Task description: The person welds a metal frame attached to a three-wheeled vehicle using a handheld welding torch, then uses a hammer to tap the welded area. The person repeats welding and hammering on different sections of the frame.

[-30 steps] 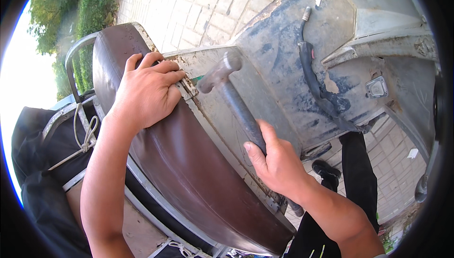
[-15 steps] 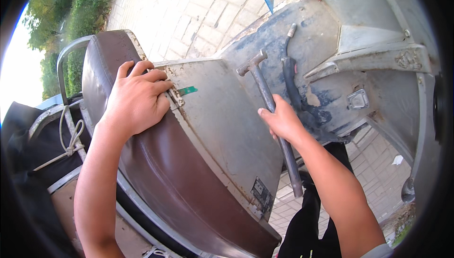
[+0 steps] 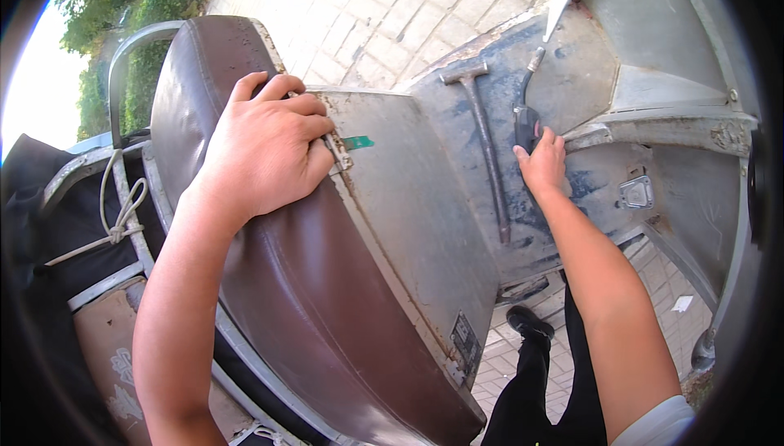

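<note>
My left hand [image 3: 269,142] grips the edge of a brown padded seat [image 3: 327,307], its fingers curled over the rim beside a rusty hinge [image 3: 337,152]. The seat is tipped up on a grey metal box [image 3: 416,193]. My right hand [image 3: 545,162] is closed round the black handle of a welding torch [image 3: 527,115], whose bent neck and nozzle point away from me. Left of the torch, a hammer [image 3: 487,152] with a metal shaft lies on the worn metal floor panel [image 3: 572,62], its head toward the far side. Part of the torch handle is hidden by my hand.
A curved metal bracket [image 3: 678,131] juts over the floor panel at the right, with a pedal-like metal plate [image 3: 636,192] nearby. A tubular frame with tied cord [image 3: 122,229] stands at the left. Paving [image 3: 351,29] and bushes lie beyond. My shoe [image 3: 529,322] is below.
My right hand has put the hammer down on the floor panel, moved right and taken hold of the welding torch. My left hand stays on the seat edge; the view has shifted slightly.
</note>
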Motion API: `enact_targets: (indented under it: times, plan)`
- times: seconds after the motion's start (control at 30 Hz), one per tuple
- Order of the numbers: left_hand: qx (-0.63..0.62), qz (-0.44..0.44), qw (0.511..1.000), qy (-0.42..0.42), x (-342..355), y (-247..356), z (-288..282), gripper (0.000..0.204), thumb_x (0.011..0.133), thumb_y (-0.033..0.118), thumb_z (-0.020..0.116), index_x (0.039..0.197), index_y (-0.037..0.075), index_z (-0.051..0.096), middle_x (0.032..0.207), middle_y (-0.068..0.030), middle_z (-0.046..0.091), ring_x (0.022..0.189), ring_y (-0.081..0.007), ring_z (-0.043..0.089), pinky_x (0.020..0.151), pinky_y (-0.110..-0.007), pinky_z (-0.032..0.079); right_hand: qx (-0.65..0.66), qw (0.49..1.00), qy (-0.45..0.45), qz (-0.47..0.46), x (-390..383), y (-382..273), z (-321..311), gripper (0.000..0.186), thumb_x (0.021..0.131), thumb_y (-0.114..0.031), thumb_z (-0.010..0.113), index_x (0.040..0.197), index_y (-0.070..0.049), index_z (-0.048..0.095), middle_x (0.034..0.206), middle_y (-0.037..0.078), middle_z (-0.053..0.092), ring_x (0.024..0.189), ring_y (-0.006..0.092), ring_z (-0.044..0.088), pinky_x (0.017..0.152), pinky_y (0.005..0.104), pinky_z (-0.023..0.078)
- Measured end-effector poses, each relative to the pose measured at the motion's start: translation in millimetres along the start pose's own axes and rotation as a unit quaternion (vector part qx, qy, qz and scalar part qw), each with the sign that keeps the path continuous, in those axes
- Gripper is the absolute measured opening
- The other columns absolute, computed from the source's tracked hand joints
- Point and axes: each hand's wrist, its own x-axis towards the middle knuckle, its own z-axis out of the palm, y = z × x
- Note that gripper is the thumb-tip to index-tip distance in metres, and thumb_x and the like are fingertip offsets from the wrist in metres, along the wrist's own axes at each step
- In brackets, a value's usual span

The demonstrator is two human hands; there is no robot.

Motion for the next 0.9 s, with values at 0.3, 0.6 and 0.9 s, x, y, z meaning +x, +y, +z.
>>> enact_targets:
  times: [0.3, 0.6, 0.9]
  plan:
    - [0.014, 0.016, 1.000, -0.006, 2, 0, 0, 0.035, 0.077, 0.016, 0.050, 0.100, 0.008, 0.076, 0.113, -0.0035, 0.070, 0.122, -0.0238, 0.056, 0.116, -0.046, 0.029, 0.154, 0.987, -0.038, -0.021, -24, 2, -39, 0.052, 0.080, -0.026, 0.070, 0.120, 0.004, 0.053, 0.106, 0.027, 0.064, 0.101, 0.0425, 0.064, 0.089, 0.0473, 0.050]
    - [-0.001, 0.011, 0.997, -0.082, 4, 1, -11, 0.038, 0.080, 0.018, 0.049, 0.106, 0.009, 0.075, 0.119, -0.0020, 0.068, 0.125, -0.0202, 0.054, 0.119, -0.048, 0.025, 0.298, 0.864, -0.341, -0.221, -161, -25, -182, 0.061, 0.090, -0.039, 0.070, 0.129, 0.005, 0.055, 0.109, 0.024, 0.067, 0.099, 0.0366, 0.067, 0.087, 0.0408, 0.051]
    - [0.008, 0.004, 0.997, -0.079, 2, 1, -9, 0.039, 0.083, 0.020, 0.048, 0.113, 0.012, 0.073, 0.127, -0.0021, 0.065, 0.135, -0.0228, 0.046, 0.122, -0.048, 0.020, 0.302, 0.839, -0.405, -0.201, -149, -67, -178, 0.064, 0.093, -0.055, 0.063, 0.123, 0.001, 0.062, 0.091, 0.020, 0.071, 0.088, 0.0353, 0.069, 0.079, 0.0404, 0.053]
